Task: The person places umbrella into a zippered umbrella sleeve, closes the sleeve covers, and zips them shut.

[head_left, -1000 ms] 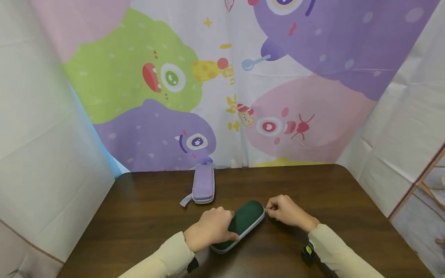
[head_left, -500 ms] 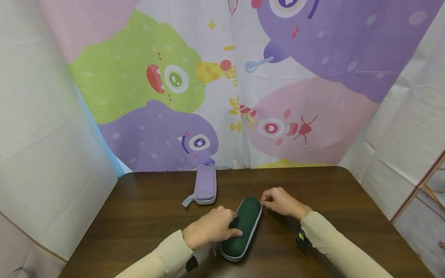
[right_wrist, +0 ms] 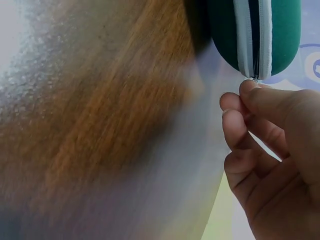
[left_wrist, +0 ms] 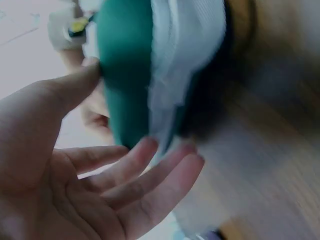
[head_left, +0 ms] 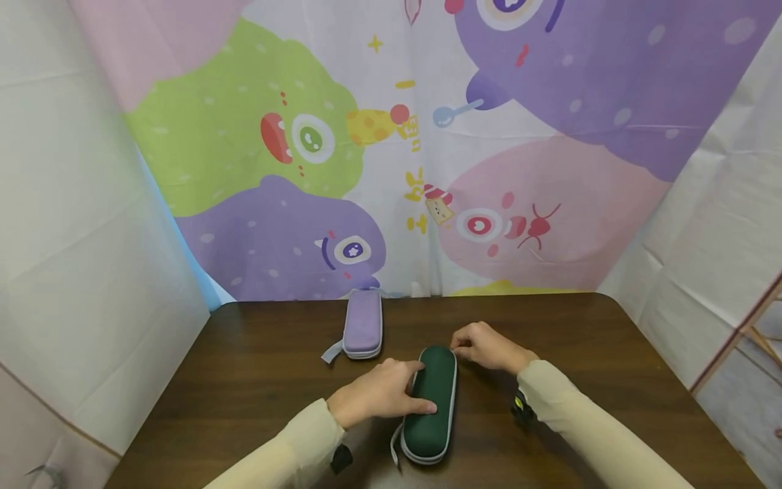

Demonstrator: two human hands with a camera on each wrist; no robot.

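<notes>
A long green zippered case (head_left: 434, 387) with rounded ends and a pale zip edge stands lengthwise on the table. My left hand (head_left: 380, 391) grips it from the left, thumb over the top and fingers against the side. At its far end my right hand (head_left: 489, 346) pinches the zip pull (right_wrist: 255, 80) between thumb and index finger; the fingers mostly hide the pull. A dark gap shows between the pale zip edges in the right wrist view. From the near left end hangs a light strap (head_left: 394, 445). The left wrist view is blurred.
Behind and left of the green case lies a purple zippered case (head_left: 364, 322) with a light strap. The dark wooden table (head_left: 537, 312) ends at a cartoon-printed cloth (head_left: 305, 224). White sheets (head_left: 73, 238) hang on both sides.
The green case has turned from slanting right to pointing almost straight away from me. My right hand has moved left and slightly away with its far end, still pinching there.
</notes>
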